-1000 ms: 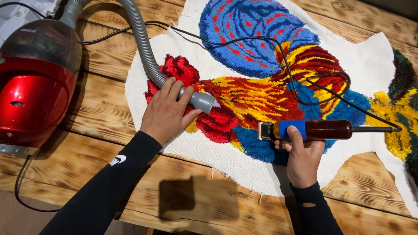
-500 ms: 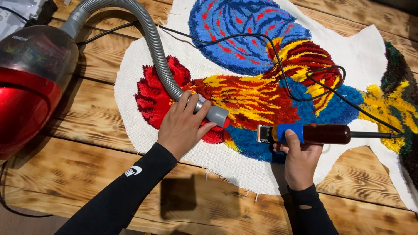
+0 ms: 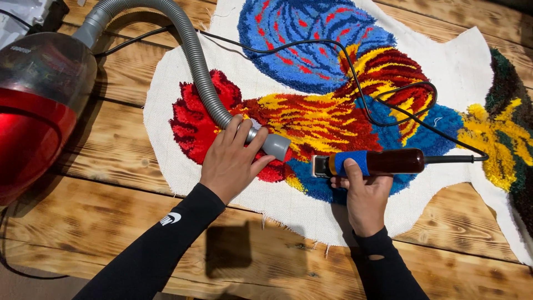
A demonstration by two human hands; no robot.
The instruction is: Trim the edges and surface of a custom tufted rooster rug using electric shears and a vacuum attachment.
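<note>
The left hand (image 3: pixel 233 161) wraps its fingers around the grey vacuum nozzle (image 3: pixel 272 144), aimed toward three o'clock at the blade of the electric clipper (image 3: pixel 372 163) gripped by the right hand (image 3: pixel 363 194), catching fluff over the tufted rug (image 3: pixel 333 111).

Sunlit, scorched wooden plank table (image 3: pixel 111 189) with shadows.

Hands (image 3: pixel 233 161) hold hose (image 3: pixel 194 61), clippers (image 3: pixel 377 163) over rug (image 3: pixel 333 111).
</note>
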